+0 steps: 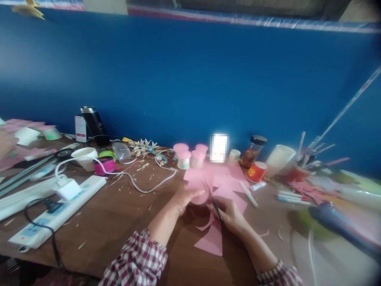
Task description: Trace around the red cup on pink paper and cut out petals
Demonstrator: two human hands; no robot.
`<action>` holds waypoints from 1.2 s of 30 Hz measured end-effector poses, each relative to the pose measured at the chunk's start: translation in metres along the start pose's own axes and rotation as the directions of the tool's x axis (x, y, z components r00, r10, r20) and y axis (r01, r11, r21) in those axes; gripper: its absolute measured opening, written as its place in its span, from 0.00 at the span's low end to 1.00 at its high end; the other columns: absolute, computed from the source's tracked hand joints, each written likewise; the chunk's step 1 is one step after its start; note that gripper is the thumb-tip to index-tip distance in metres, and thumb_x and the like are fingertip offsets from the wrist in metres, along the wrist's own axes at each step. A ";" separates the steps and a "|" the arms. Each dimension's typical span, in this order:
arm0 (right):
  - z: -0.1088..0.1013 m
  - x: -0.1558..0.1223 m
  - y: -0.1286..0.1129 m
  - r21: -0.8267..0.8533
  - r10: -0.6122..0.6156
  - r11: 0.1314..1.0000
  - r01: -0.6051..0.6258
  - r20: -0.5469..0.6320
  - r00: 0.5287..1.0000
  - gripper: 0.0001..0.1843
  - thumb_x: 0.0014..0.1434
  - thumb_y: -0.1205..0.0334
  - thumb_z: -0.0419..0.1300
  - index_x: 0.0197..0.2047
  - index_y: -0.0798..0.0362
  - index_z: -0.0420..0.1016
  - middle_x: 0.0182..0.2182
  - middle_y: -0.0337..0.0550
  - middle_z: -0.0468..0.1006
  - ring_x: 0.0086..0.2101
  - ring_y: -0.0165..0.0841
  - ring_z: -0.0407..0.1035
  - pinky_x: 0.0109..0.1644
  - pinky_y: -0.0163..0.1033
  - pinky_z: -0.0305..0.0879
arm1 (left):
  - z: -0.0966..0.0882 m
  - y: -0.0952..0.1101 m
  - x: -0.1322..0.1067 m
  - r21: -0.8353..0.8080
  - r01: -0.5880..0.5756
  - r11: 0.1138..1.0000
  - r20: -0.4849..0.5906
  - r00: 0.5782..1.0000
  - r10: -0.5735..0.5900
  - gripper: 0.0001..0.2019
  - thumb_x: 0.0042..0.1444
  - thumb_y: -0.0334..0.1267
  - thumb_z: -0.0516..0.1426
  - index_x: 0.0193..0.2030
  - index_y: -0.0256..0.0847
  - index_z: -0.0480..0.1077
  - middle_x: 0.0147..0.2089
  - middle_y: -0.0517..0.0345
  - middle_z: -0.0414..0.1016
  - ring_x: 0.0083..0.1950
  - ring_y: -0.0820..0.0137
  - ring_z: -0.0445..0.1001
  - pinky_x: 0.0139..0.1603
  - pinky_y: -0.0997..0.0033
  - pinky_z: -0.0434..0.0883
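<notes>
My left hand (183, 196) grips a round pink paper-covered piece (199, 190) just above the brown table. My right hand (228, 212) is closed on a thin dark tool (217, 209), whose tip meets the pink piece's right edge. Pink paper sheets (226, 178) lie behind the hands and pink offcuts (212, 238) lie below them. Both sleeves are red and white checked.
Pink-topped cups (190, 155) stand at the back by a glass jar (252, 151) and a red paper cup (256, 171). A white power strip (56, 216) with cables lies left. Pens (293, 198) and a blue tool (339, 226) lie right. Another person's hand (5, 143) shows far left.
</notes>
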State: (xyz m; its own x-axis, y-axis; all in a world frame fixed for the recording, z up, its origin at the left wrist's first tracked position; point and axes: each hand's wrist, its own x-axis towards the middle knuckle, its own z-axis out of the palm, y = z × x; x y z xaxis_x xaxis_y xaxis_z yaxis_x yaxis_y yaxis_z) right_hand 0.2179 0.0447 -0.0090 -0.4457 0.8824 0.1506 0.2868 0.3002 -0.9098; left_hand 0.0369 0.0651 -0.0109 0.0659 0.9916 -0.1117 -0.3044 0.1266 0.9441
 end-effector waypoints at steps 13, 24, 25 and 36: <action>0.000 0.000 -0.006 0.093 0.015 0.996 -0.017 0.020 1.000 0.16 0.53 0.50 0.61 0.30 0.57 0.70 0.23 0.37 0.64 0.25 0.28 0.57 0.27 0.32 0.55 | -0.001 0.002 -0.004 0.085 -0.002 0.996 0.034 0.999 -0.001 0.20 0.37 0.39 0.67 0.39 0.32 0.75 0.39 0.44 0.78 0.43 0.55 0.76 0.48 0.55 0.69; -0.001 0.000 -0.003 0.095 0.010 0.995 -0.013 0.036 0.999 0.17 0.54 0.49 0.60 0.32 0.57 0.70 0.23 0.36 0.64 0.26 0.29 0.57 0.28 0.33 0.55 | -0.005 -0.011 0.007 0.053 0.004 0.999 0.004 1.000 -0.004 0.24 0.31 0.41 0.68 0.38 0.33 0.75 0.36 0.46 0.79 0.41 0.54 0.76 0.45 0.56 0.70; -0.001 0.000 -0.003 0.086 0.010 0.996 -0.013 0.037 0.999 0.17 0.55 0.49 0.59 0.32 0.57 0.70 0.23 0.37 0.65 0.26 0.29 0.58 0.28 0.33 0.55 | -0.005 -0.013 0.009 0.062 0.009 0.998 0.005 1.000 -0.009 0.24 0.31 0.41 0.68 0.37 0.33 0.75 0.36 0.45 0.78 0.40 0.53 0.76 0.45 0.55 0.70; -0.002 -0.001 0.001 0.056 0.002 0.998 -0.004 0.026 1.000 0.17 0.56 0.50 0.58 0.32 0.58 0.71 0.24 0.39 0.68 0.27 0.30 0.60 0.29 0.33 0.57 | -0.008 -0.016 0.011 0.078 0.006 0.997 -0.004 1.000 -0.006 0.23 0.31 0.41 0.68 0.38 0.33 0.75 0.37 0.44 0.78 0.40 0.53 0.76 0.44 0.54 0.70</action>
State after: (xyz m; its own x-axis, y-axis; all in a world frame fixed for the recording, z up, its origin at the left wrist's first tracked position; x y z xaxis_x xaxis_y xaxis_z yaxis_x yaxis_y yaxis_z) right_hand 0.2202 0.0450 -0.0096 -0.4671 0.8733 0.1383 0.2404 0.2760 -0.9306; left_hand 0.0347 0.0744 -0.0296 0.0641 0.9909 -0.1181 -0.2294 0.1299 0.9646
